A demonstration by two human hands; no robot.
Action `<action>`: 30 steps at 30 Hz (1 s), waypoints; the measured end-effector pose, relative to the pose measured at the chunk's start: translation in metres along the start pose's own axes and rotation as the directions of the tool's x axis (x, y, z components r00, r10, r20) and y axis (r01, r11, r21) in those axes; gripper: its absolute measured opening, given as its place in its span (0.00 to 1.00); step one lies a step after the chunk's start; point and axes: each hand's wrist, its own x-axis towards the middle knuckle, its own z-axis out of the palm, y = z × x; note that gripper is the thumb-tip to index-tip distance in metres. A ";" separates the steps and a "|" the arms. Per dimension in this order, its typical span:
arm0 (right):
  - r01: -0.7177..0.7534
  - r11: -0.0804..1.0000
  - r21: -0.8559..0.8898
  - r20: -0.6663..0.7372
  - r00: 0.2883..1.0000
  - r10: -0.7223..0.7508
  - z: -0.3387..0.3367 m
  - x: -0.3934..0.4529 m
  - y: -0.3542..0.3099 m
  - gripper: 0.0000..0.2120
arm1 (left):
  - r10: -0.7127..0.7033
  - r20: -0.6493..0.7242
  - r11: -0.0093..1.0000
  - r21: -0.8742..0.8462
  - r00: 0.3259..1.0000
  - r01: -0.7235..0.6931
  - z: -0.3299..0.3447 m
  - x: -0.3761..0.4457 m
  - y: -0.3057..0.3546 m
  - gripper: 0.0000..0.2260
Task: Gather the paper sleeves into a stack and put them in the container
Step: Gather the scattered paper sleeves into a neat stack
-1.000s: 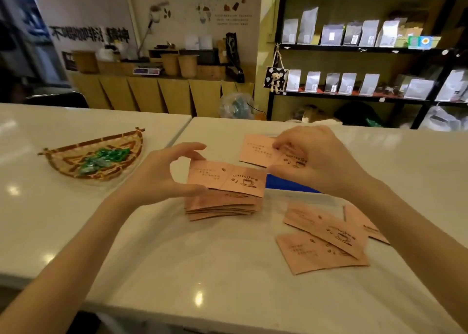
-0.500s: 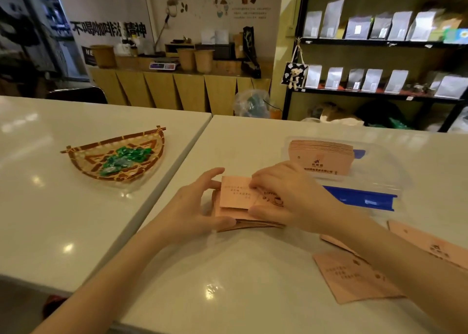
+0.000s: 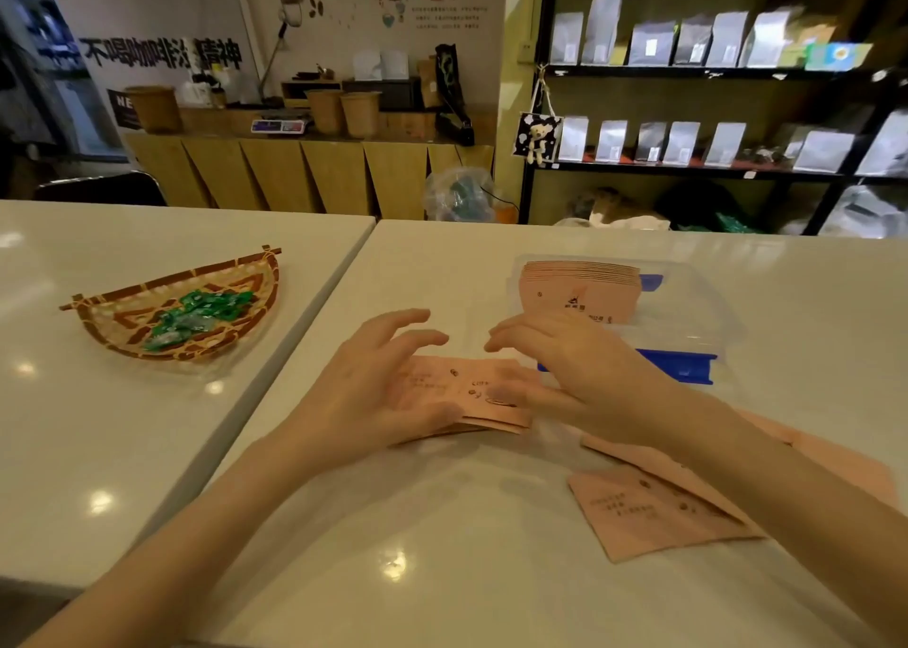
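A stack of pink paper sleeves (image 3: 467, 392) lies flat on the white table between my hands. My left hand (image 3: 378, 392) rests on its left side, thumb under the near edge, fingers spread above it. My right hand (image 3: 570, 367) presses on its right side with fingers apart. Behind my right hand stands a clear plastic container (image 3: 697, 313) with blue clips, holding an upright bundle of sleeves (image 3: 580, 288). Loose sleeves (image 3: 653, 510) lie on the table at the near right, partly under my right forearm.
A woven fan-shaped basket (image 3: 123, 318) with green wrapped candies sits on the adjoining table to the left. A seam separates the two tables (image 3: 314, 303). Shelves with pouches (image 3: 688, 107) and a wooden counter stand behind.
My right hand brought a sleeve from beyond the stack and laid it on top. Both hands have settled onto the stack, and the left hand's fingers have lifted and spread.
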 end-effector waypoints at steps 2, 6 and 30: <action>-0.054 0.997 0.058 -0.065 0.996 0.057 -0.008 -0.015 0.006 0.27 | 0.073 0.010 0.997 0.009 0.997 -0.073 0.002 0.005 0.023 0.29; -0.119 0.983 0.140 -0.152 0.978 0.140 -0.012 -0.053 0.026 0.27 | 0.202 0.107 0.979 -0.029 0.974 -0.200 0.019 0.008 0.067 0.38; -0.375 0.927 0.028 -0.072 0.924 0.376 0.020 -0.147 0.070 0.32 | 0.241 0.222 0.942 0.180 0.945 -0.283 0.090 -0.011 0.100 0.35</action>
